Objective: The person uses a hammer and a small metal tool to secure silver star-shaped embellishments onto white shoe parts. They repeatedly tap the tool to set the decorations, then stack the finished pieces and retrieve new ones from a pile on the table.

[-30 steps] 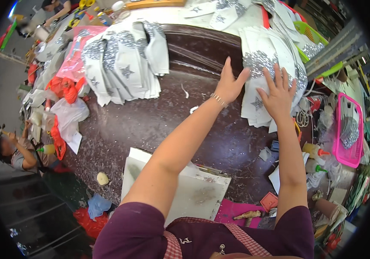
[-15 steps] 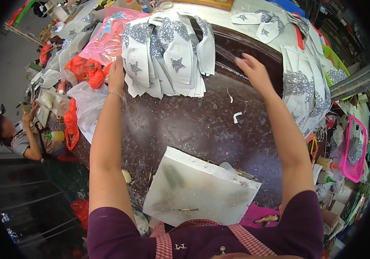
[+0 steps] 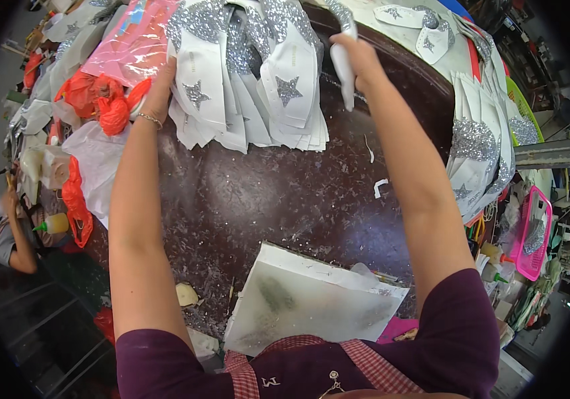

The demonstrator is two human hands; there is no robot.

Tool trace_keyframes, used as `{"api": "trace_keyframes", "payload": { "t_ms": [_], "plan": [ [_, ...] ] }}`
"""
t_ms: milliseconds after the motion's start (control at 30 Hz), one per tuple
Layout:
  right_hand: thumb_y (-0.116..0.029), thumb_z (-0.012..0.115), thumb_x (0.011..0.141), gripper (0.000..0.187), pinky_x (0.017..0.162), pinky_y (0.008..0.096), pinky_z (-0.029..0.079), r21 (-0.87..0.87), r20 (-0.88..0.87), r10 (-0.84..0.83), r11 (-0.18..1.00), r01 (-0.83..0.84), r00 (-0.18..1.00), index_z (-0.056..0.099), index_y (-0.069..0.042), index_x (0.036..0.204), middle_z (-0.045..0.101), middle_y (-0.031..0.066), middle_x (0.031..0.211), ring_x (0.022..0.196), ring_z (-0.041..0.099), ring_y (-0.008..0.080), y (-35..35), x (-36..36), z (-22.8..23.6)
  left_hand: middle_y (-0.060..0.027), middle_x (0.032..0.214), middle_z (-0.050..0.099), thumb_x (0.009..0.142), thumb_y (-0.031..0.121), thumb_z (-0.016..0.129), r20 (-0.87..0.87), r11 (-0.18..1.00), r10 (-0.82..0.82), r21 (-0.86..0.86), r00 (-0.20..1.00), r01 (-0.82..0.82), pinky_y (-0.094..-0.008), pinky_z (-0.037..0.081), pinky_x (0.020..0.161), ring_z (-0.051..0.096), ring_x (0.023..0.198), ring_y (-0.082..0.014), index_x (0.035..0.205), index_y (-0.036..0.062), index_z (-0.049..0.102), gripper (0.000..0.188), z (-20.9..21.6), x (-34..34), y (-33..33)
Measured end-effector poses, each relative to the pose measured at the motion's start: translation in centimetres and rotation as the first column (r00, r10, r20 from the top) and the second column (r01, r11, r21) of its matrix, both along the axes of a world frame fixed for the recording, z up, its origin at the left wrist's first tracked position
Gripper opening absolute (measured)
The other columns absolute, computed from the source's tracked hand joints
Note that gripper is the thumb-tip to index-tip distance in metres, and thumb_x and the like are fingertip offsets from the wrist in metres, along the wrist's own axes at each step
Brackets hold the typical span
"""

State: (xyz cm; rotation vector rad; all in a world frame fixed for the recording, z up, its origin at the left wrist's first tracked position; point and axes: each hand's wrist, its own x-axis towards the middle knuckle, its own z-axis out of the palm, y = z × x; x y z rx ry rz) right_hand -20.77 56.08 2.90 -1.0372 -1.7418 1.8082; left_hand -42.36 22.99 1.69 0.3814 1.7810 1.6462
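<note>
A pile of white shoe upper pieces (image 3: pixel 278 100) with silver glitter parts and glitter stars lies at the far side of the dark table. My left hand (image 3: pixel 158 93) rests along the pile's left edge, its visible fingers stretched out and partly hidden by the pieces. To the right of the pile, my right hand (image 3: pixel 358 61) is closed on a single white shoe upper piece (image 3: pixel 343 76). That piece is seen nearly edge-on, its glitter end at the top and its white end hanging down.
More glitter pieces (image 3: pixel 477 146) are stacked at the right edge of the dark table (image 3: pixel 245 193). A white board (image 3: pixel 311 299) lies close to my body. Red plastic bags (image 3: pixel 99 100) and a pink sheet (image 3: pixel 132 46) lie at left, where another person (image 3: pixel 9 233) sits.
My right hand, empty before, has moved up and left and now grips a white upper piece. The view has shifted, and my left hand remains at the pile's left edge.
</note>
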Motion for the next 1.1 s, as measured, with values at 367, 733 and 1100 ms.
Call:
{"api": "trace_keyframes", "payload": {
  "t_ms": [367,733,1100],
  "plan": [
    [-0.036,0.079,0.081,0.061,0.076,0.0342,0.055,-0.013,-0.121,0.142,0.989,-0.144,0.983,0.055,0.009,0.114,0.066,0.0160,0.101,0.086,0.067,0.0208,-5.0,-0.3,1.6,-0.0123,0.149,0.046,0.092,0.078,0.035,0.032,1.000,0.005,-0.028,0.999,-0.004,-0.0408,0.032,0.113,0.042,0.137,-0.0263,0.151,0.0086,0.038,0.091,-2.9,-2.3,-0.2],
    [-0.036,0.077,0.083,0.042,0.058,0.0280,0.045,-0.099,-0.187,0.051,0.993,-0.071,0.981,0.061,-0.001,0.099,0.062,0.0041,0.082,0.067,0.058,0.0113,-4.5,0.6,1.1,-0.0152,0.155,0.037,0.087,0.085,0.031,-0.034,0.995,0.006,-0.094,0.999,-0.009,-0.0423,0.027,0.116,0.032,0.143,-0.0287,0.153,0.0076,0.035,0.102,-2.4,-1.2,0.2],
    [-0.008,0.075,0.086,0.043,0.075,0.0271,0.053,0.087,-0.584,-0.076,0.984,0.155,0.808,0.052,0.004,0.120,0.067,0.0129,0.102,0.086,0.064,0.0149,-3.0,2.6,3.7,-0.0146,0.152,0.042,0.090,0.080,0.032,-0.050,0.974,0.008,-0.226,0.999,-0.019,-0.0413,0.032,0.113,0.039,0.139,-0.0278,0.150,0.0059,0.040,0.096,-3.1,-2.3,-0.4]
  ]
}}
